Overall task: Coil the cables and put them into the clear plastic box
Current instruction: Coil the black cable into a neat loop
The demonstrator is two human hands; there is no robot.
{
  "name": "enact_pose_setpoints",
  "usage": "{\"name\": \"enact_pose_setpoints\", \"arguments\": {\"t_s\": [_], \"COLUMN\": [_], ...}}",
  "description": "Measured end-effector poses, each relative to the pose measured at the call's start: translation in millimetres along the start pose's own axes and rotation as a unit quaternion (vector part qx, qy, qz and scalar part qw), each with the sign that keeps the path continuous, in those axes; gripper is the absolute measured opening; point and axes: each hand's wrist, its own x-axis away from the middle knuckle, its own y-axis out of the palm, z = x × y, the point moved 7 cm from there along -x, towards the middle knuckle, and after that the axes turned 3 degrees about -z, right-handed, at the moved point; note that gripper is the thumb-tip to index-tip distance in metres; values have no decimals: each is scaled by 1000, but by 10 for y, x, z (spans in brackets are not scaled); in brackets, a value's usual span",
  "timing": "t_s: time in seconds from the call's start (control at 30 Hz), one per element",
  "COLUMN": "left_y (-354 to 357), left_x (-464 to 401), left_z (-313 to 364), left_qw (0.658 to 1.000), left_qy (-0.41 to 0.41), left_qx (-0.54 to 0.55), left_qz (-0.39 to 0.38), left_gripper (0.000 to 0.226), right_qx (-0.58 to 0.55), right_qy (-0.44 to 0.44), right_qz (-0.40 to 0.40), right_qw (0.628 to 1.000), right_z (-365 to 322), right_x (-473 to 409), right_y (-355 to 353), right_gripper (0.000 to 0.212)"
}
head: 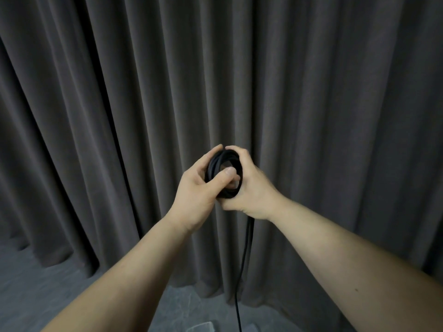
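A black cable (215,161) is wound into a small tight coil held up in front of me at mid-frame. My left hand (199,188) grips the coil's left side, thumb laid across its centre. My right hand (249,188) wraps round the coil's right side and bottom. A loose length of the same cable hangs from under my right hand straight down to the frame's bottom edge. At the bottom edge a pale translucent shape, possibly the clear plastic box (203,327), barely shows.
A dark grey pleated curtain (311,92) fills the whole background. Grey floor (36,283) shows at the lower left and bottom centre, below the curtain's hem.
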Motion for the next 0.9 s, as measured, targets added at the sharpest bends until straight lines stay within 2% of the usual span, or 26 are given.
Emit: {"name": "enact_pose_setpoints", "arguments": {"t_s": [0.13,0.2,0.3,0.4,0.53,0.57,0.6,0.7,0.77,0.83,0.9], "left_y": [56,97,44,-7,-152,-200,-256,-450,-583,-707,-805], "left_x": [-4,11,-4,-50,-96,-122,-154,-249,-283,-289,-280], "left_z": [42,60,85,114,223,258,293,384,407,397,340], "left_qw": [1000,998,992,988,981,979,977,969,963,958,954], "left_qy": [18,34,56,64,88,95,100,98,94,93,86], "left_qx": [-15,-57,-109,-114,-115,-110,-96,-35,-30,-46,-59], "left_qz": [-10,-16,40,85,130,145,164,225,251,266,280], "left_gripper": [57,55,52,39,20,18,17,15,18,26,32], "right_qx": [-70,-111,-79,-45,0,-2,-20,-72,-120,-227,-294], "right_qy": [4,7,7,11,33,53,76,163,213,244,206], "right_qz": [-6,-16,-18,-20,-87,-101,-110,-136,-132,-43,131], "right_qw": [998,994,997,999,996,993,991,975,961,942,924], "right_z": [23,49,10,-34,65,141,231,476,552,603,619], "right_x": [-38,-43,-58,-102,-93,-65,-33,96,165,156,100], "right_y": [41,60,81,71,92,118,152,263,266,147,-162], "right_gripper": [96,93,94,103,117,113,101,34,17,13,16]}}
